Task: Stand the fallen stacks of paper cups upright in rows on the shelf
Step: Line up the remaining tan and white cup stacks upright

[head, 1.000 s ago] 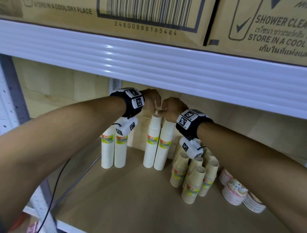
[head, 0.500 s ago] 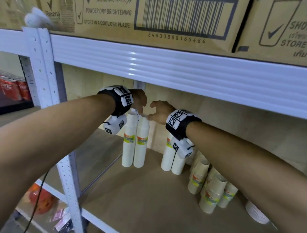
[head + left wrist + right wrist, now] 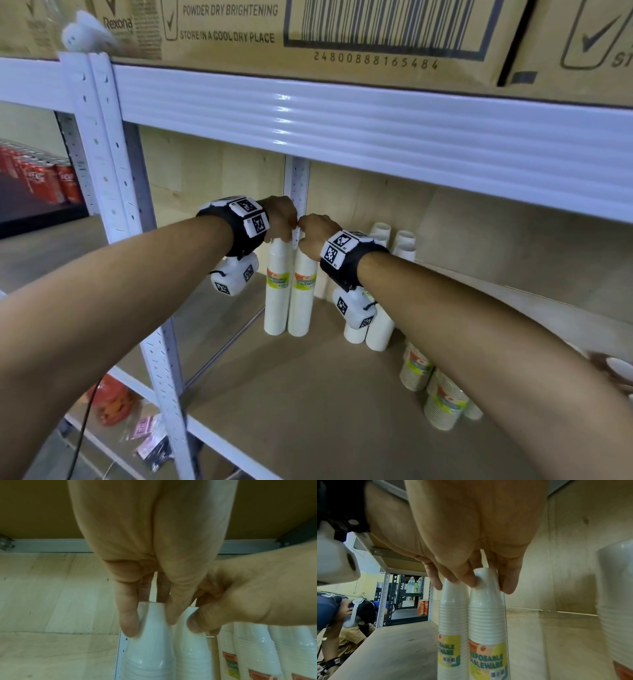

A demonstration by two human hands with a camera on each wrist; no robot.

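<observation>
Shelf (image 3: pixel 308 394) unchanged; left hand (image 3: pixel 279 219) and right hand (image 3: pixel 317 234) still pinch two upright stacks (image 3: pixel 291 291), formerly loose.

The cup stacks (image 3: pixel 289 294) look like white paper under glossy plastic wrap. The shelf board (image 3: pixel 308 394) is matt wood; the beam (image 3: pixel 376 137) is glossy ribbed white metal.

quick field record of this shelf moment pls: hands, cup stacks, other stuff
left hand: grips the top of the left white stack
right hand: grips the top of the right white stack
held stacks: upright, side by side on the shelf board
second white pair: upright, to the right
printed cup stacks: shorter, front right, tilted
above: cardboard boxes
</observation>
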